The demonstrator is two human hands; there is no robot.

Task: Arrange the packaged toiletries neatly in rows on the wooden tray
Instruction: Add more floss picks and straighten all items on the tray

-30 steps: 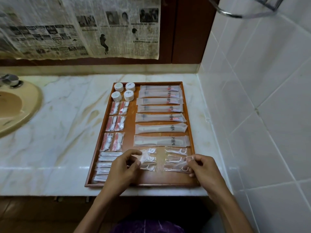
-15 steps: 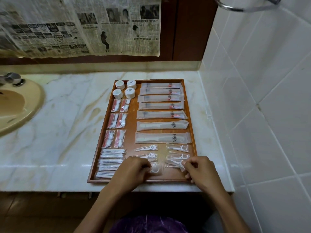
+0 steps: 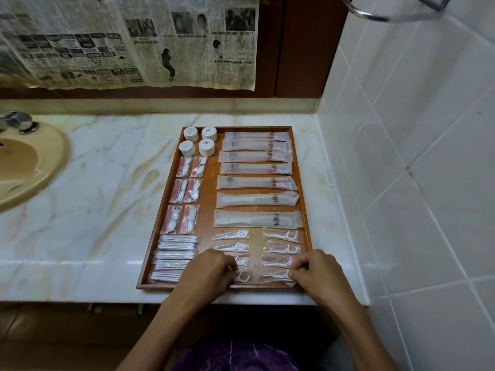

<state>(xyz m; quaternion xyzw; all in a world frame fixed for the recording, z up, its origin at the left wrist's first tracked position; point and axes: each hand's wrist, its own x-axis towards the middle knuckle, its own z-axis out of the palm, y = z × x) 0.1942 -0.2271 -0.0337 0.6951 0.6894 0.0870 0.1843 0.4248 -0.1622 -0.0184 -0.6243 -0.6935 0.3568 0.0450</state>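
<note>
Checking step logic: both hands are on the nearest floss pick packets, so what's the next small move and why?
Probably let go and lift both hands clear. The left hand and right hand each pinch a floss pick packet at the wooden tray's near edge, already in line with the two columns above.

Your one head-worn camera looked forward and down from close above the wooden tray on the marble counter

Clear-wrapped toiletries lie flat in tidy rows (long sachets right, apparently combs among them) across the wooden tray.
</note>
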